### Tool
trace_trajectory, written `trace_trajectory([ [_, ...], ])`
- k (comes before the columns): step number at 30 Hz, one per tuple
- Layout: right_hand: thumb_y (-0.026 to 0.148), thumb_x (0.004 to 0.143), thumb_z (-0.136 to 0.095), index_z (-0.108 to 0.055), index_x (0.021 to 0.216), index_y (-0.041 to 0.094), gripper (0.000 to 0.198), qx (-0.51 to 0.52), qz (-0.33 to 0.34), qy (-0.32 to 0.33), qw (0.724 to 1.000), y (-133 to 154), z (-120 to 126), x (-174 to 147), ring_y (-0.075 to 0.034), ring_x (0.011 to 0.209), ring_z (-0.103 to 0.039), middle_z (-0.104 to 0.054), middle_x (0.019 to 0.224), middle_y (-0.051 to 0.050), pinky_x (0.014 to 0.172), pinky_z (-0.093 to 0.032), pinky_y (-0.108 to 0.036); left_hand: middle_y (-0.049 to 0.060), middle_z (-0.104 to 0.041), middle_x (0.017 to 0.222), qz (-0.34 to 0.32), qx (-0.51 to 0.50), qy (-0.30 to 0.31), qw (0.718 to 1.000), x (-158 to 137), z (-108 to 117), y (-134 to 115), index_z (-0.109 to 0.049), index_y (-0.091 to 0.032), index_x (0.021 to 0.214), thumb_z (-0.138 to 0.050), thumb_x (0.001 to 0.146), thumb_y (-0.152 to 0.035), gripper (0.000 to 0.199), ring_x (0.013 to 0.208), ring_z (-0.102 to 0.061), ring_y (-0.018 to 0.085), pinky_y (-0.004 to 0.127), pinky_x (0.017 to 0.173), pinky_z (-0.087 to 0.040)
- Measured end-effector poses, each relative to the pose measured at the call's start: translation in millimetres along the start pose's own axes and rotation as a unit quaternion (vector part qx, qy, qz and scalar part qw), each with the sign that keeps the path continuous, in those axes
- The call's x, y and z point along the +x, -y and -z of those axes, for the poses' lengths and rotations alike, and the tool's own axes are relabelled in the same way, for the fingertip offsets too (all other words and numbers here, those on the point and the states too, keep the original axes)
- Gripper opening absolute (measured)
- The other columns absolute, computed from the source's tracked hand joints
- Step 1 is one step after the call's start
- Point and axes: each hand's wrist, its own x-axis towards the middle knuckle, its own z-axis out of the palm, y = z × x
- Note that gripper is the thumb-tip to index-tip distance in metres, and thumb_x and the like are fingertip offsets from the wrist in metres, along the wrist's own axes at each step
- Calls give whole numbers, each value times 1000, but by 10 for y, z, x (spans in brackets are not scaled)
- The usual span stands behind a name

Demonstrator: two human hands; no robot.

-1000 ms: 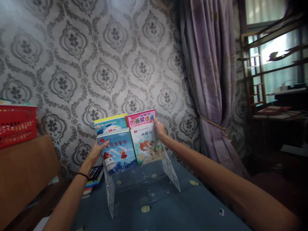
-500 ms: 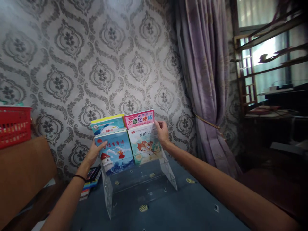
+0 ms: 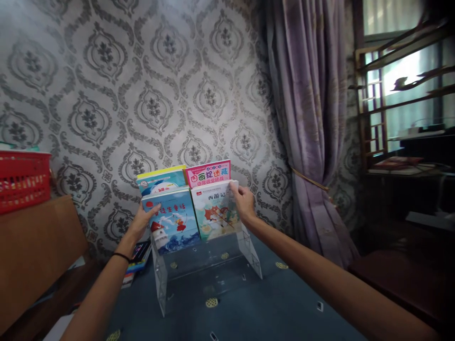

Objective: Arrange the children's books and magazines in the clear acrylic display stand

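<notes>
A clear acrylic book rack stands on the dark blue tabletop with picture books in two rows. In the front row, a blue book with a red-roofed house is on the left. A pale book with an orange figure is beside it on the right. My left hand grips the blue book's left edge, thumb across its cover. At the pale book's top right corner, my right hand pinches with thumb and fingers. Behind them rise a teal book and a pink book, their lower parts hidden.
Several books lie stacked left of the rack. Further left, a red plastic basket sits on a brown cardboard box. The patterned wall is close behind, with a tied purple curtain to the right. A dark seat is at right.
My right hand has come from the pink book's right edge to the pale book's top corner. My left hand stays on the blue book. The whole view has shifted slightly.
</notes>
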Motion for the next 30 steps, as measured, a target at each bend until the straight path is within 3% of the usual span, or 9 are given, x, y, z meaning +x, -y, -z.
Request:
trace_trajectory([
  [6,73,76,-54,-55,64,21,53,34,-42,40,998,35,15,-63,-17,63,-43,-49,61,1,57,-34,-30,9,-75,104,11,-6,-14,1000,1,-3,19,-57,-19,124,-92,55,-40,80,90,-72,27,49,92,-55],
  [14,70,75,-55,-54,66,21,50,40,-42,49,997,51,26,-70,-16,62,-40,-47,62,2,58,-33,-29,9,-74,109,-4,3,-6,1000,36,38,54,-55,-19,128,-91,57,-41,83,97,-71,26,48,98,-52],
  [22,71,78,-52,-57,89,22,50,17,-12,41,999,-72,-48,-142,-23,79,-55,-64,83,-4,73,-43,-34,9,-74,109,-14,9,-8,1000,11,10,44,-55,-19,126,-90,58,-41,80,96,-71,25,49,99,-50],
  [30,71,80,-49,-56,91,22,51,16,-8,62,998,-108,-92,-139,-25,84,-57,-66,90,-7,78,-44,-36,9,-74,107,-7,30,-18,999,36,43,68,-58,-19,122,-92,54,-44,80,96,-71,26,50,98,-51],
])
